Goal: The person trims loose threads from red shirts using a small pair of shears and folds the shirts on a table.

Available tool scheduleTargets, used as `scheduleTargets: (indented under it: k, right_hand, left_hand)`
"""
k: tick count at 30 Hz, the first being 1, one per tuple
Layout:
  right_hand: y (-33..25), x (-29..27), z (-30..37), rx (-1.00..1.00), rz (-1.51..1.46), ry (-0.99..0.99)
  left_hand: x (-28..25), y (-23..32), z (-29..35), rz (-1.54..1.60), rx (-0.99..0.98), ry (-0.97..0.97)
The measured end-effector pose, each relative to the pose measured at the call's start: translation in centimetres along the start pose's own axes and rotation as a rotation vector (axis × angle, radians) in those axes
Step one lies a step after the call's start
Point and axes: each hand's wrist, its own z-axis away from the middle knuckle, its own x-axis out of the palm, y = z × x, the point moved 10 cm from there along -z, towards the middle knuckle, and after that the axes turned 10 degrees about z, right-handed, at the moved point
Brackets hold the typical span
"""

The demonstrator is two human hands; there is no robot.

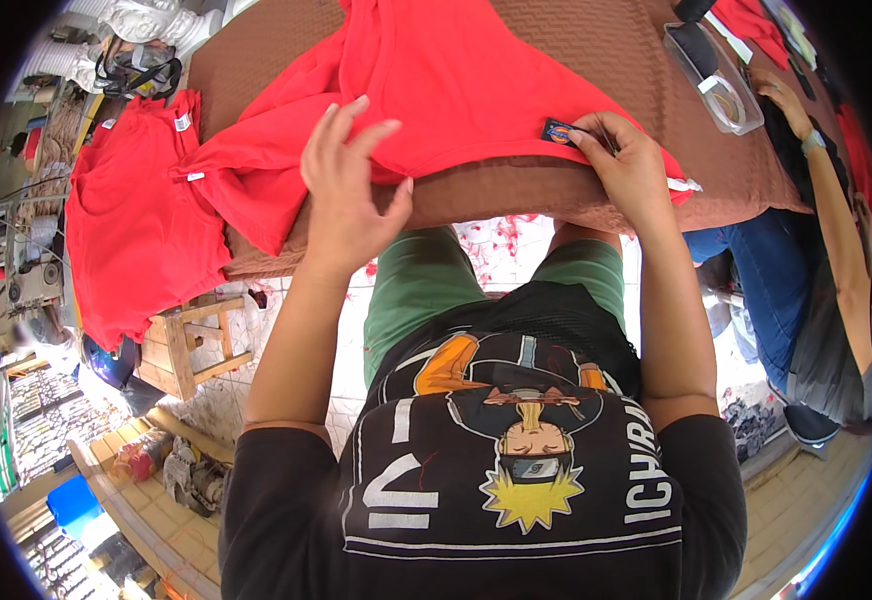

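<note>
A red garment (pixel 456 85) lies spread over the brown cloth of the table (pixel 256 50) before me. My right hand (pixel 621 160) pinches a small dark label (pixel 558 131) at the garment's lower right edge, thumb on top. Raised over the garment's near edge, my left hand (pixel 348 185) has its fingers apart and holds nothing. A white tag (pixel 684 185) pokes out at the garment's right corner. Further left, more red garments (pixel 141 210) hang over the table's left end, with small white tags on them.
At the right, a clear plastic box (pixel 716 80) holds a dark item and a roll. Another person's arm (pixel 836 220) reaches onto the table beside it. A wooden stool (pixel 191 345) stands below the left end. Red scraps litter the floor (pixel 501 245).
</note>
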Motion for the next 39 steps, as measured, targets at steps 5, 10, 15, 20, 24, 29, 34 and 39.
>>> scheduleTargets:
  k: [5,10,15,20,24,29,34,39]
  right_hand:
    - [0.1,-1.2,0.0,0.026,-0.176,0.024]
    - [-3.4,-6.0,1.1,0.005,-0.446,0.070]
    - [-3.9,-11.4,0.9,-0.028,-0.428,0.320]
    - [-12.6,-4.8,2.7,-0.363,-0.045,0.259]
    - [-12.0,-1.5,1.3,-0.425,0.018,0.171]
    - [-11.1,-4.4,0.3,-0.303,-0.400,-0.277]
    - [-7.7,-7.1,-0.8,-0.218,-0.255,-0.248]
    - [-6.9,-7.0,-0.8,-0.230,-0.131,-0.320]
  left_hand:
    - [1.6,-1.0,-0.1,-0.155,-0.027,-0.024]
    - [0.9,-0.3,-2.5,-0.013,0.046,0.205]
    - [-2.6,3.0,-5.3,0.155,0.181,0.376]
    - [-4.1,6.6,-6.8,0.344,0.264,0.418]
    - [-5.6,8.0,-7.7,0.391,0.301,0.508]
    - [-0.6,0.7,-7.6,1.185,-0.412,0.149]
    - [5.7,2.8,-4.0,1.347,-0.650,-0.239]
    - [6.4,3.2,-4.0,1.374,-0.635,-0.214]
